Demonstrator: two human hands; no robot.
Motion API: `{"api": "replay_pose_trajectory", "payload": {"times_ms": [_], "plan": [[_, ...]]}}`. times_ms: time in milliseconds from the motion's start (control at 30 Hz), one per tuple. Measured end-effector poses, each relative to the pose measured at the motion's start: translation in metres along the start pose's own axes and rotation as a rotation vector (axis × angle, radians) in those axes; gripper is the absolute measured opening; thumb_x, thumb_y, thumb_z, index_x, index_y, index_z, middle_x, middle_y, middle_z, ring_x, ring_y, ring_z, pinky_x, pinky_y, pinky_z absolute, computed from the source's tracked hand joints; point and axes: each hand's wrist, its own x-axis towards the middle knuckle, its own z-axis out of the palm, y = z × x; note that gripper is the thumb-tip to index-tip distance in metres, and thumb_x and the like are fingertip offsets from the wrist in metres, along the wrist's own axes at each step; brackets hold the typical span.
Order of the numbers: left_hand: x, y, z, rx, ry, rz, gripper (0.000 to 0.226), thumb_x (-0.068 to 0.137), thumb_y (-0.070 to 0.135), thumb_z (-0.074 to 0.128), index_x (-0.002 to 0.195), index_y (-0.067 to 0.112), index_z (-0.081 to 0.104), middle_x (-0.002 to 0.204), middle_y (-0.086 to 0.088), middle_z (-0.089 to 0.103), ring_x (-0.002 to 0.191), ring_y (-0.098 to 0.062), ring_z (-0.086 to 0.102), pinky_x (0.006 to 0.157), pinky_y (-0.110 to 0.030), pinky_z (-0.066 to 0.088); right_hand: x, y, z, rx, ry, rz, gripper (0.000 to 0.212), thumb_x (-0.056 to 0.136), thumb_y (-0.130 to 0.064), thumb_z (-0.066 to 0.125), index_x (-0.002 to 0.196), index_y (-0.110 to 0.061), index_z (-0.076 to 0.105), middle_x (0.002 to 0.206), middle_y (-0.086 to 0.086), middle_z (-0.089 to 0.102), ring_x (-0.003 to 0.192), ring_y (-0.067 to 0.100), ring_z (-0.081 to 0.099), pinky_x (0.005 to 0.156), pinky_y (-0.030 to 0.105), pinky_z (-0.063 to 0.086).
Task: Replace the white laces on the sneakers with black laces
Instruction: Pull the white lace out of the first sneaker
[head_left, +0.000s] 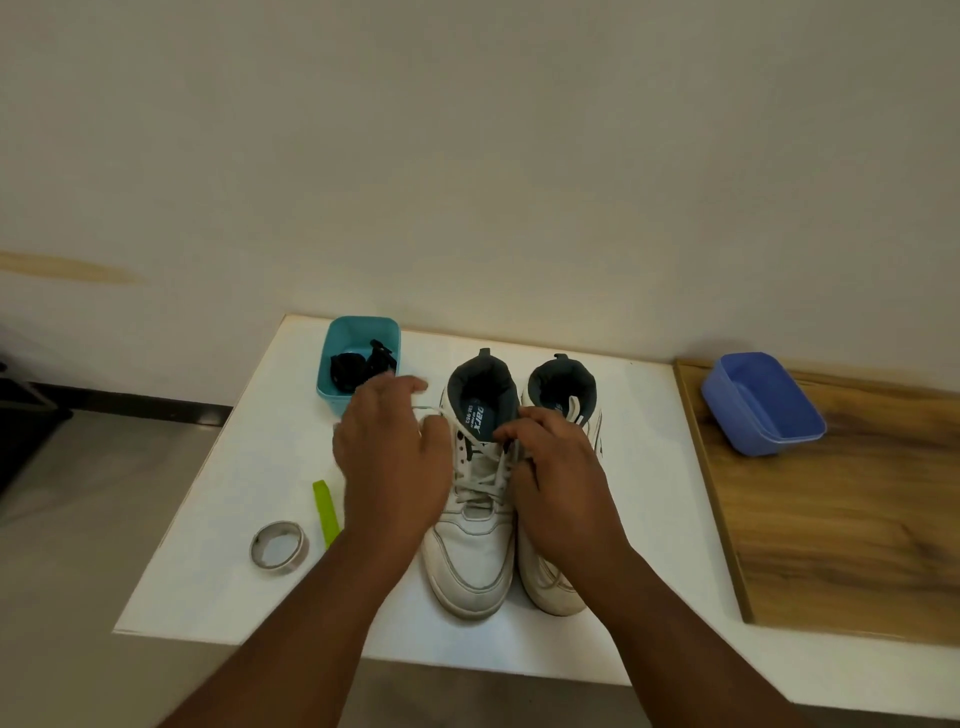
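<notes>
Tape roll (279, 546): lower left of the white table (649, 519), lying flat.
Green strip (325, 512): just right of the tape roll, lying lengthwise on the table.
Teal bin (337, 343): upper left corner of the table, holding the black laces (358, 366) bundled inside.
Left hand (392, 457): centre of the frame, over the left side of the left sneaker (472, 551); thumb and fingers pinch a strand of the white laces (483, 480) near the top eyelets.
Left sneaker: centre, toe toward the bottom of the frame, white laces mostly threaded.
Right hand (556, 483): just right of centre, fingers curled and pinching the white lace at the left sneaker's upper eyelets; it covers part of the right sneaker (550, 592).
Right sneaker: touching the left one, also laced white.
Blue tub (761, 402): upper right, on the wooden board (841, 519).
</notes>
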Motion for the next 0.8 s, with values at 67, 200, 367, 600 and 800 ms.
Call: {"api": "replay_pose_trajectory", "payload": {"times_ms": [67, 200, 367, 600, 800], "plan": [[-0.003, -0.003, 0.009, 0.227, -0.118, 0.214, 0.046, 0.089, 0.043, 0.048, 0.135, 0.036, 0.052, 0.159, -0.003, 0.029, 0.152, -0.031, 0.013, 0.119, -0.057, 0.017, 0.000, 0.001, 0.001, -0.006, 0.001, -0.012, 0.040, 0.090, -0.017, 0.040, 0.116, -0.022, 0.070, 0.129, -0.004, 0.059, 0.121, 0.012, 0.049, 0.099, 0.021, 0.037], [-0.005, -0.009, 0.016, 0.376, -0.268, 0.238, 0.021, 0.095, 0.053, 0.057, 0.113, 0.047, 0.065, 0.162, 0.006, 0.026, 0.155, -0.027, -0.005, 0.120, -0.059, -0.002, 0.000, 0.003, 0.002, -0.011, -0.020, -0.005, 0.040, 0.094, -0.019, 0.039, 0.121, -0.025, 0.069, 0.134, -0.005, 0.058, 0.126, 0.014, 0.049, 0.105, 0.028, 0.042], [0.004, 0.000, 0.000, -0.069, 0.064, 0.148, 0.005, 0.100, 0.026, 0.056, 0.101, 0.026, 0.061, 0.119, 0.006, 0.062, 0.123, -0.013, 0.054, 0.104, -0.041, 0.044, -0.001, 0.001, -0.001, -0.015, -0.008, 0.000, 0.041, 0.092, -0.008, 0.044, 0.120, -0.023, 0.070, 0.132, -0.005, 0.058, 0.123, 0.012, 0.048, 0.101, 0.023, 0.037], [0.009, 0.022, -0.037, -0.862, 0.442, -0.325, 0.015, 0.101, 0.012, 0.040, 0.100, 0.022, 0.051, 0.090, -0.007, 0.062, 0.067, -0.023, 0.059, 0.058, -0.028, 0.053, -0.001, 0.001, 0.002, 0.015, 0.014, 0.004, 0.040, 0.092, -0.024, 0.041, 0.119, -0.025, 0.070, 0.131, -0.006, 0.058, 0.123, 0.012, 0.050, 0.102, 0.037, 0.048], [0.019, 0.011, -0.050, -0.787, 0.730, -0.227, 0.012, 0.097, 0.022, 0.047, 0.107, 0.018, 0.053, 0.100, -0.010, 0.060, 0.083, -0.015, 0.056, 0.079, -0.042, 0.052, -0.003, -0.005, 0.000, -0.013, -0.103, 0.017, 0.028, 0.093, -0.032, 0.064, 0.119, -0.041, 0.069, 0.157, -0.004, 0.038, 0.146, 0.021, 0.030, 0.117, 0.044, 0.032]]}}
